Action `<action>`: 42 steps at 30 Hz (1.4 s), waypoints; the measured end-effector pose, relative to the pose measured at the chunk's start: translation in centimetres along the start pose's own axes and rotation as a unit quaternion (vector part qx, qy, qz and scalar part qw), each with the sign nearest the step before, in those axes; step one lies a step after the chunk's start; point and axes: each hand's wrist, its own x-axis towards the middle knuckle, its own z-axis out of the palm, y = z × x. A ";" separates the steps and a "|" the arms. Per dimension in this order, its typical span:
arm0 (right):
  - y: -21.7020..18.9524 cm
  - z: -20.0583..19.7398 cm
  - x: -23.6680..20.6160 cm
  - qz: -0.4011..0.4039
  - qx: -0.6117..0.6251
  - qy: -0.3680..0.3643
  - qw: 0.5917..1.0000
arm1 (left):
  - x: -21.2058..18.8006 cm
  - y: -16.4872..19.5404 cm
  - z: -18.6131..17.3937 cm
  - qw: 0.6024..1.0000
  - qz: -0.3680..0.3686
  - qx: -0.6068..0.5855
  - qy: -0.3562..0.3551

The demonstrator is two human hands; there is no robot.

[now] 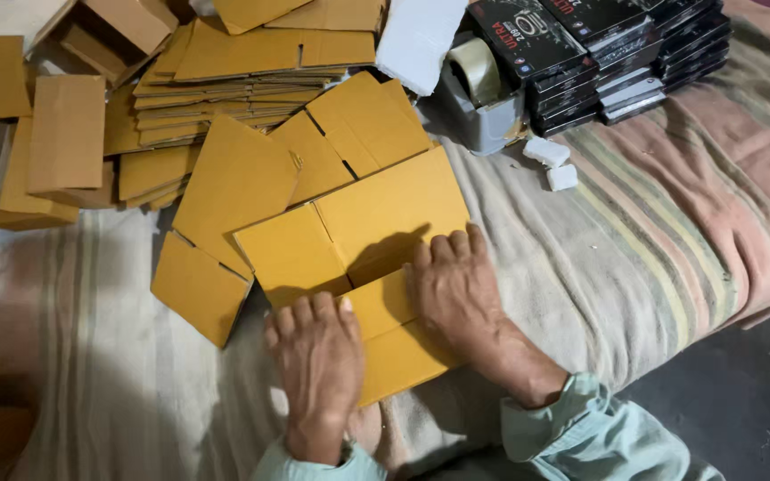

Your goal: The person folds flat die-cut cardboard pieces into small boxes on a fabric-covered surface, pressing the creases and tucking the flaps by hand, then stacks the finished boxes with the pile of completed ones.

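A flat yellow-brown cardboard box blank (363,223) lies unfolded on a striped cloth (581,258). My left hand (314,356) presses palm-down on its near flap, fingers together pointing away from me. My right hand (456,289) lies flat beside it on the same near part of the blank, fingertips at the fold line. Both hands push the cardboard down; neither grips it. The far flaps of the blank spread toward the stack behind.
A stack of flat cardboard blanks (233,80) and folded pieces (64,134) lie at the back left. A tape dispenser (479,89), a pile of dark printed packages (617,53) and two small white blocks (552,162) sit at the back right. A dark floor (741,401) lies at right.
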 end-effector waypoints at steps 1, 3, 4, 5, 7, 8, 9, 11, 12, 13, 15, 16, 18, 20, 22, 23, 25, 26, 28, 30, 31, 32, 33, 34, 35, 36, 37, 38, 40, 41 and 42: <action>-0.6 0.1 0.0 -0.019 -0.006 -0.001 1.000 | -0.1 0.3 0.2 1.000 0.017 0.000 0.015; -1.9 0.5 0.2 -0.044 0.031 -0.003 0.999 | 0.0 1.2 0.7 0.997 0.055 0.001 0.049; -2.4 0.7 0.3 -0.048 0.074 -0.007 0.996 | 0.0 1.4 0.8 0.998 0.051 -0.006 0.030; -2.7 0.8 0.2 -0.052 0.116 -0.012 0.992 | 0.0 1.5 0.9 0.999 0.048 -0.014 0.009; -2.3 1.0 0.2 -0.080 0.092 -0.036 0.992 | 0.2 1.3 1.0 0.998 0.051 -0.024 0.012; -1.9 0.9 0.0 -0.094 0.082 -0.050 0.991 | 0.2 0.9 0.9 0.998 0.054 -0.026 0.032; -1.2 0.8 0.0 -0.075 0.076 -0.028 0.994 | 0.1 0.4 0.9 0.997 0.056 -0.028 0.050; 0.2 0.6 0.2 -0.041 0.061 0.019 0.997 | -0.1 -0.8 0.6 0.999 0.020 -0.031 0.024; 0.5 0.4 0.3 -0.029 0.044 -0.020 0.998 | 0.0 -1.1 0.6 0.999 0.002 -0.033 0.014; 0.5 0.2 0.4 -0.016 0.028 -0.063 0.997 | 0.0 -1.2 0.7 1.000 0.001 -0.025 0.014; -0.1 -0.3 0.3 -0.051 -0.016 -0.145 0.988 | 0.0 -0.8 0.9 1.000 0.000 -0.010 0.012; -0.9 -0.5 0.3 -0.098 -0.047 -0.179 0.978 | 0.1 -0.2 1.2 1.000 0.020 -0.010 0.021; -2.1 -0.4 0.6 -0.121 -0.004 -0.140 0.983 | 0.3 1.0 1.6 0.997 0.061 -0.011 0.040; -2.4 -0.2 0.8 -0.069 0.142 0.006 0.987 | 0.3 1.1 1.6 0.998 0.045 -0.031 0.001; -1.5 0.0 0.9 -0.112 0.055 -0.060 0.990 | 0.4 0.7 1.3 0.998 0.036 -0.045 -0.007; -0.7 0.0 0.7 -0.133 0.012 -0.097 0.986 | 0.4 0.1 1.1 0.998 0.033 -0.049 -0.001; 0.6 0.0 0.5 -0.082 0.058 -0.048 0.994 | 0.4 -0.6 0.7 0.999 0.020 -0.042 0.013; 0.8 0.1 0.4 -0.054 0.079 -0.024 0.995 | 0.4 -0.6 0.7 0.999 0.013 -0.032 0.018; 0.4 0.1 0.2 -0.097 -0.024 -0.046 0.994 | 0.0 -0.3 0.6 0.999 0.024 -0.021 0.031; -0.8 0.2 0.5 -0.110 0.009 -0.040 0.993 | 0.1 0.8 0.9 0.995 0.072 -0.021 0.066; -1.3 0.2 0.7 -0.102 0.096 -0.030 0.990 | 0.2 1.2 1.0 0.995 0.076 -0.024 0.060; -1.6 0.2 0.8 -0.092 0.182 -0.020 0.979 | 0.2 1.4 1.0 0.995 0.080 -0.026 0.051; -1.5 0.1 0.8 -0.105 0.175 -0.062 0.977 | 0.4 1.6 1.0 0.995 0.085 -0.029 0.044; -1.1 0.1 1.0 -0.117 0.167 -0.101 0.974 | 0.6 1.5 0.9 0.996 0.077 -0.030 0.035; -0.6 0.0 1.0 -0.130 0.160 -0.142 0.968 | 0.7 1.1 0.8 0.997 0.067 -0.031 0.023; 0.1 -0.1 0.8 -0.116 0.140 -0.132 0.974 | 0.7 0.8 0.6 0.998 0.055 -0.032 0.009; 1.0 -0.3 0.6 -0.102 0.118 -0.121 0.980 | 0.6 0.4 0.5 0.999 0.043 -0.019 0.009; 1.6 -0.4 0.6 -0.088 0.093 -0.107 0.986 | 0.6 0.0 0.4 0.999 0.034 -0.008 0.014; 1.8 -0.8 0.2 -0.052 0.078 -0.140 0.986 | 0.2 -0.3 0.5 0.999 0.030 -0.008 0.033; 1.6 -1.0 0.0 -0.034 0.071 -0.156 0.985 | 0.1 -0.2 0.7 0.998 0.038 -0.020 0.051; 1.1 -1.3 -0.1 -0.075 0.116 -0.137 0.981 | 0.0 -0.1 0.9 0.996 0.048 -0.033 0.071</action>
